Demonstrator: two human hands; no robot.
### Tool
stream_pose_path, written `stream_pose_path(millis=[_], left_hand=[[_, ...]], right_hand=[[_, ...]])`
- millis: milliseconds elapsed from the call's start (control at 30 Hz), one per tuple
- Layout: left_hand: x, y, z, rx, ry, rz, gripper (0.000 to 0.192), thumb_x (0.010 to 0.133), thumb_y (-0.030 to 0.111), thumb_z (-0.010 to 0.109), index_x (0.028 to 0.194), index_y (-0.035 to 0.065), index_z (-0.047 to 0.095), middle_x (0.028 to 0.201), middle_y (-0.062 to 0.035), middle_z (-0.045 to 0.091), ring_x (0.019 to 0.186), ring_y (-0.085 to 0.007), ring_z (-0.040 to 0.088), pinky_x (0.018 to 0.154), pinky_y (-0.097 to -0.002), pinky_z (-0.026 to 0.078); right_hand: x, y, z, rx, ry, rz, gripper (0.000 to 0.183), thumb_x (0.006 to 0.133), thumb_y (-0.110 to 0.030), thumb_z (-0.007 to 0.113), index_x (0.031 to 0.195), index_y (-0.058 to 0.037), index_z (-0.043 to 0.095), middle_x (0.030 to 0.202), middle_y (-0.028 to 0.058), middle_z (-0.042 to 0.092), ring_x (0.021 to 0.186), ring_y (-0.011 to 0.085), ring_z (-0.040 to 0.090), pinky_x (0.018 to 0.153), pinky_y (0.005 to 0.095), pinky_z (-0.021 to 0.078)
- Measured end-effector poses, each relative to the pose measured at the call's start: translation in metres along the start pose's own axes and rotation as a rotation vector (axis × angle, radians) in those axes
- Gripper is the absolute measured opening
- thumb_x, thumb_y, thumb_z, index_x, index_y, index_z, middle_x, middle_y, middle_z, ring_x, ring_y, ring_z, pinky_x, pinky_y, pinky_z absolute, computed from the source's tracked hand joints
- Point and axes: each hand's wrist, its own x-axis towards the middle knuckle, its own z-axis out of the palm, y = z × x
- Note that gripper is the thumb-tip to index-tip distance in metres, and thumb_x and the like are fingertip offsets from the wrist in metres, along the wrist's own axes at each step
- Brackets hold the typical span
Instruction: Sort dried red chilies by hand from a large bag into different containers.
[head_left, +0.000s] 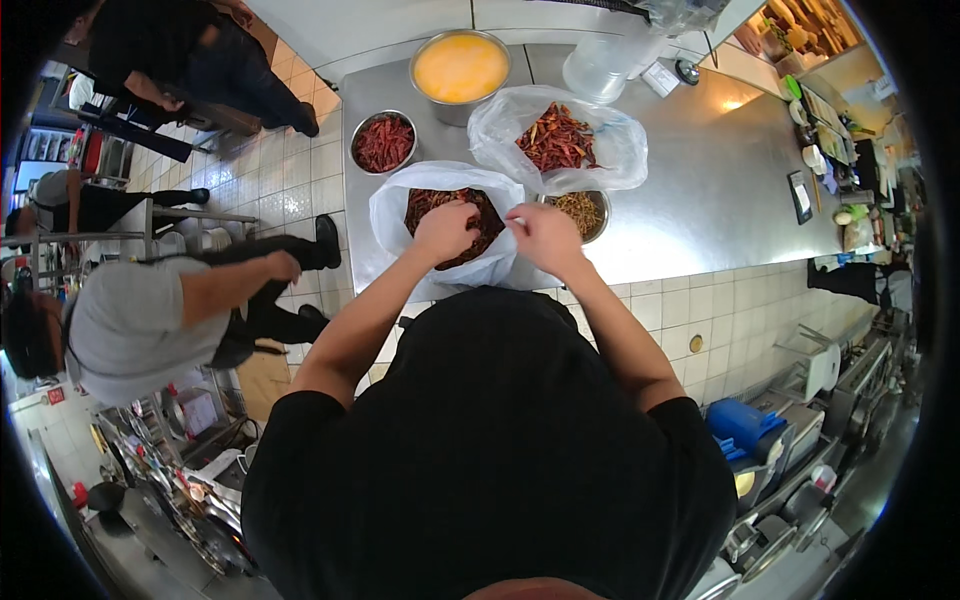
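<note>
My left hand (448, 229) is at the dried red chillies (431, 201) in a white plastic bag (386, 217), its fingers curled over them; whether it grips a chilli is hidden. Between the bag and a metal bowl (604, 225) of dried stems or small pieces (576, 210) is my right hand (546, 235), thumb and forefinger close together; I cannot tell what is between them. Behind it lies a second, translucent plastic bag (626, 161) with dried red chillies (559, 139). A round metal bowl (384, 142) of red chillies stands at the back left.
A metal pot (460, 67) of orange-yellow liquid and a translucent plastic container (596, 71) stand along the back of the steel table (705, 180). A phone-like device (799, 197) lies at the right. A person in grey (142, 315) is left of the table; others stand beyond.
</note>
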Motion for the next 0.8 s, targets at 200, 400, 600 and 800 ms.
stream_pose_path(millis=[200, 400, 600, 800], left_hand=[[-0.007, 0.002, 0.016, 0.184, -0.026, -0.075, 0.028, 0.078, 0.021, 0.071, 0.104, 0.0118, 0.068, 0.105, -0.0112, 0.063, 0.099, -0.0352, 0.065, 0.083, -0.0465, 0.054], [-0.03, -0.022, -0.001, 0.123, 0.064, -0.157, 0.015, 0.08, 0.017, 0.066, 0.094, 0.0113, 0.07, 0.101, -0.0122, 0.064, 0.097, -0.0328, 0.066, 0.081, -0.0471, 0.055], [-0.023, -0.038, -0.031, -0.282, 0.124, -0.095, 0.022, 0.086, 0.015, 0.065, 0.107, 0.0088, 0.07, 0.104, -0.013, 0.068, 0.093, -0.0286, 0.067, 0.08, -0.0401, 0.055], [-0.022, -0.019, -0.04, -1.145, -0.099, -0.191, 0.024, 0.096, 0.009, 0.061, 0.119, 0.0027, 0.066, 0.097, -0.0041, 0.07, 0.08, -0.0105, 0.064, 0.075, -0.026, 0.055]], right_hand=[[0.034, -0.007, 0.069, -0.543, -0.23, 0.142, 0.017, 0.082, -0.017, 0.068, 0.095, -0.0087, 0.073, 0.1, 0.0151, 0.067, 0.089, 0.0325, 0.07, 0.074, 0.0427, 0.0576], [0.02, -0.024, 0.039, -0.347, -0.223, 0.099, 0.017, 0.084, -0.02, 0.069, 0.094, -0.0074, 0.073, 0.106, 0.0156, 0.065, 0.091, 0.0328, 0.069, 0.079, 0.0437, 0.0563], [0.027, -0.024, 0.035, 0.083, -0.085, -0.038, 0.02, 0.085, -0.023, 0.071, 0.094, -0.0061, 0.073, 0.099, 0.0154, 0.067, 0.086, 0.0322, 0.068, 0.078, 0.0429, 0.0534], [0.045, -0.029, 0.043, 0.44, -0.097, 0.169, 0.019, 0.087, -0.02, 0.071, 0.097, -0.0028, 0.071, 0.084, 0.0133, 0.07, 0.077, 0.0259, 0.068, 0.072, 0.0361, 0.0523]])
